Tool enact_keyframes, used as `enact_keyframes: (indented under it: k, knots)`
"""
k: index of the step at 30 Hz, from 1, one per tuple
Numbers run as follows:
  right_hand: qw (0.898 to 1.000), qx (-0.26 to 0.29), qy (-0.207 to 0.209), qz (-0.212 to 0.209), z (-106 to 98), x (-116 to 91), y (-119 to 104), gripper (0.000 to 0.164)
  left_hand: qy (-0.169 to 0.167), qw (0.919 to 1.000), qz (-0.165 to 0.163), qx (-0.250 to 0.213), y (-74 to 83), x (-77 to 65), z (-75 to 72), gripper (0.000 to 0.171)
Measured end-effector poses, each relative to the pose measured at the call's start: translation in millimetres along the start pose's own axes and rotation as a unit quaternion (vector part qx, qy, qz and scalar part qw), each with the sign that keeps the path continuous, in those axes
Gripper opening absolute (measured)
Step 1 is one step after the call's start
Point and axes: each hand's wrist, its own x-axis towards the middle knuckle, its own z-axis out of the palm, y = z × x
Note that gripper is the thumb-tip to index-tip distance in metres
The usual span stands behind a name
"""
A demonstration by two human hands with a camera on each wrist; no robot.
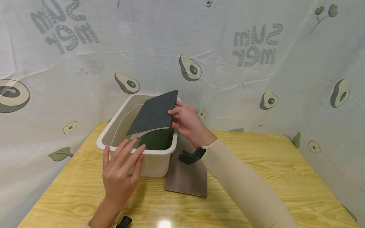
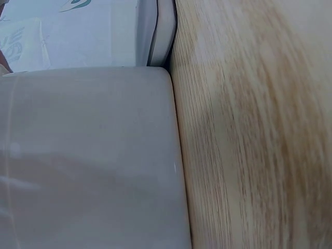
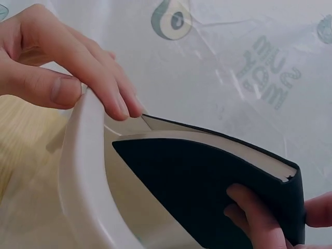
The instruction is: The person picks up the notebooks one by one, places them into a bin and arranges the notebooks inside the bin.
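Note:
My right hand (image 1: pixel 186 122) grips a dark notebook (image 1: pixel 156 110) by its spine, thumb on one cover and fingers on the other. The notebook hangs tilted over a white plastic bin (image 1: pixel 155 164), its covers slightly spread at the free end so pale page edges show. Below the pages, a dark green surface shows in the head view. My left hand (image 1: pixel 121 172) holds the bin's near rim, thumb outside and fingertips over the edge, as the right wrist view shows. Those fingertips are close to the notebook's lower corner.
A brown notebook (image 1: pixel 186 179) lies flat on the wooden table (image 1: pixel 256 177), right up against the bin's right side. Behind the table hangs a pale curtain (image 1: pixel 159 41) printed with avocados. In the left wrist view the bin wall (image 2: pixel 93 155) fills the left half.

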Motion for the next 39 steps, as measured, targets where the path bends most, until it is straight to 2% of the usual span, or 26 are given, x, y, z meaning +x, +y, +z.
enact_keyframes:
  k: [10, 17, 22, 33, 39]
  knots:
    - [0.999, -0.036, 0.006, 0.013, 20.2, 7.1, 9.9, 0.063, -0.013, 0.9999, -0.003, 0.005, -0.9, -1.9, -0.7, 0.032]
    - [0.998, -0.048, 0.002, 0.032, 28.7, 10.2, 22.0, 0.063, -0.007, 1.0000, -0.002, 0.002, -1.0, -1.3, -0.3, 0.030]
    - [0.997, -0.071, -0.015, 0.037, 30.2, 13.4, 29.8, 0.062, -0.012, 0.9999, -0.003, 0.004, -0.6, -1.5, 0.0, 0.030]
    - [0.988, -0.121, -0.081, 0.046, 30.2, 14.5, 37.5, 0.064, -0.036, 0.9993, -0.010, 0.008, -0.9, -4.0, -1.9, 0.031]
    - [0.986, -0.133, -0.083, 0.055, 30.4, 11.6, 37.6, 0.073, -0.036, 0.9993, -0.008, 0.009, -1.7, -4.1, -1.5, 0.031]
